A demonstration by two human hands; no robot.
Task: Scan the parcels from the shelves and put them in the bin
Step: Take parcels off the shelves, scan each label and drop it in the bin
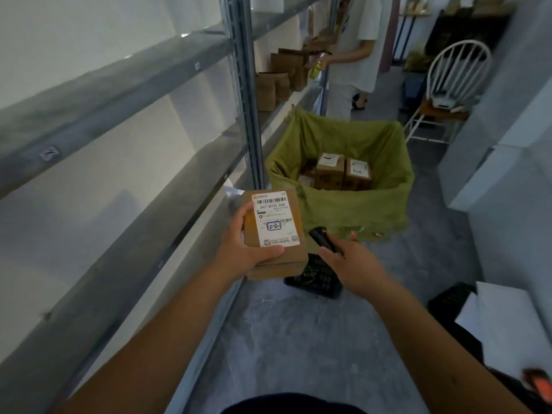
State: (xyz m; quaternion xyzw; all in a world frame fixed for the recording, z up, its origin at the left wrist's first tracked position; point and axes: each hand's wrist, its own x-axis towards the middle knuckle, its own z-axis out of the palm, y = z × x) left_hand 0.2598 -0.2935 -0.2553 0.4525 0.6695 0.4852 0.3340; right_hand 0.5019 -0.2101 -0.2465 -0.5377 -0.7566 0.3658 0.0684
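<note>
Left hand (248, 246) grips a brown parcel (274, 234), label face up: thumb lies across the near edge, fingers curl round the far left side. Parcel sits in the palm, jutting forward past the fingers. Right hand (349, 264) is wrapped round a black scanner (321, 239), whose head sits just right of the parcel, not touching. Green-lined bin (343, 204) stands beyond both hands, boxes (343, 171) inside. Grey shelves (119, 162) run left of the grip.
</note>
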